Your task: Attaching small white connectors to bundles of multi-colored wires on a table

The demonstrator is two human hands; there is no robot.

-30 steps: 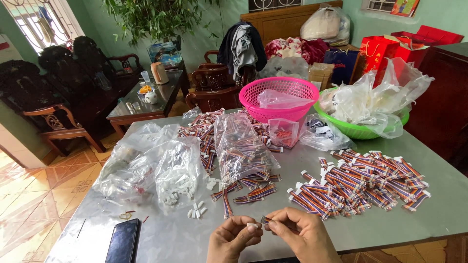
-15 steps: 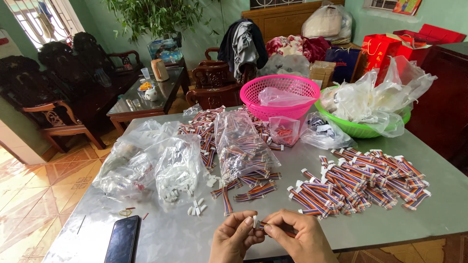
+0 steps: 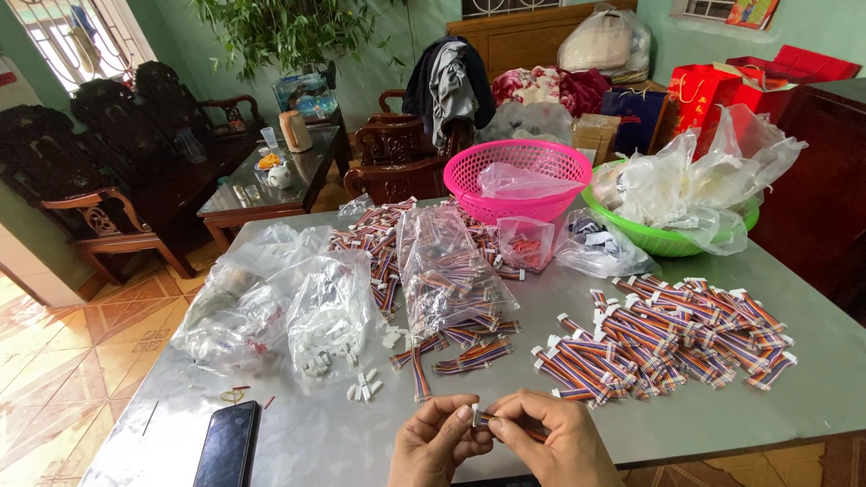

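A: Down at the near edge of the desk (image 3: 298, 442), the left hand (image 3: 437, 446) and right hand (image 3: 550, 442) are together, fingertips of both pinching one small cable piece (image 3: 483, 418), its white connector showing between the thumbs.

B: And just beyond them?

A: A loose pile of striped cables (image 3: 667, 338) to the right, each tipped with white plugs. A few stray cables (image 3: 469, 352) lie straight ahead, with loose white connectors (image 3: 363, 388) beside them.

B: What about the bags?

A: One clear bag (image 3: 446, 271) in the middle is stuffed with striped cables. Left of it, another clear bag (image 3: 329, 316) holds white connectors, and more crumpled plastic bags (image 3: 239, 302) lie beside that.

B: Further back?

A: A pink basket (image 3: 528, 180) with a thin plastic bag inside, and a small bag (image 3: 526, 242) of red bits leaning at its front. To the right, a green basin (image 3: 663, 239) heaped with clear bags. A dark phone (image 3: 225, 446) lies at the near left.
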